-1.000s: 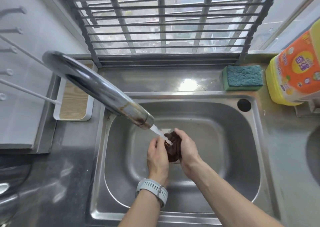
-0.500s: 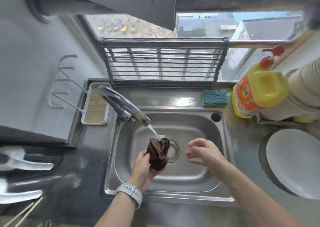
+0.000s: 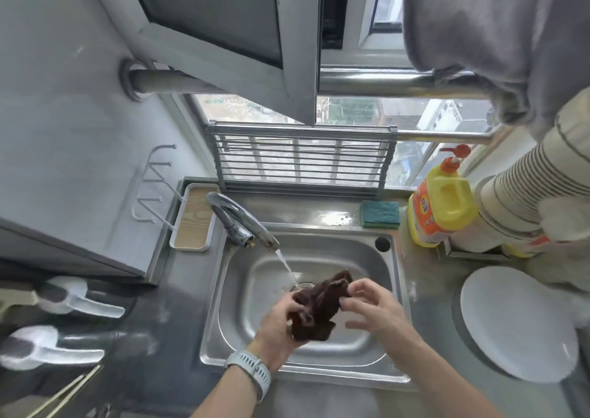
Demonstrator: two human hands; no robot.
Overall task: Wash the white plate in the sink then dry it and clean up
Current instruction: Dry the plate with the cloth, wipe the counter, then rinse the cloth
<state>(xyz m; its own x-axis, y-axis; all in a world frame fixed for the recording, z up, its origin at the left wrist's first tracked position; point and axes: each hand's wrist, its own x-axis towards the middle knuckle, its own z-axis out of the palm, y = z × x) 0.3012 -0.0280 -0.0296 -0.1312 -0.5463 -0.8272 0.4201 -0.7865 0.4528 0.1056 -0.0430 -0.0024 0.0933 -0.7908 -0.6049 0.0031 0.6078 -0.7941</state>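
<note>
Left hand (image 3: 281, 317) has the dark brown cloth (image 3: 319, 309) bunched up in its fingers over the middle of the sink (image 3: 391, 293), and the right hand (image 3: 372, 306) is pinching the cloth's upper end with thumb and forefinger, other fingers spread loose. So both hands are on the rag, none on the plate.

Faucet (image 3: 242, 222) is running, and the stream lands just left of the cloth's top corner, near the drain. White plate (image 3: 514, 325) is out of the sink altogether, lying flat on the counter to the right, well apart from both hands. Looks already washed and set aside to me, but I'm guessing.

Handling-wise: the cloth looks soaked, so floppy, limp, a bit heavy with water, grab it anywhere. It's a crumpled wad stretched diagonally, low end in the left hand, high end toward the back right. The plate is the fussy one: stiff, breakable, probably slick if wet. I'd take it by the rim with thumb on top and fingers underneath. It's round, so no real long axis; face looks to be up, though the wide lens stretches it into an oval.

Green sponge (image 3: 380, 214) and yellow dish soap bottle (image 3: 442, 208) sit behind the sink.
</note>
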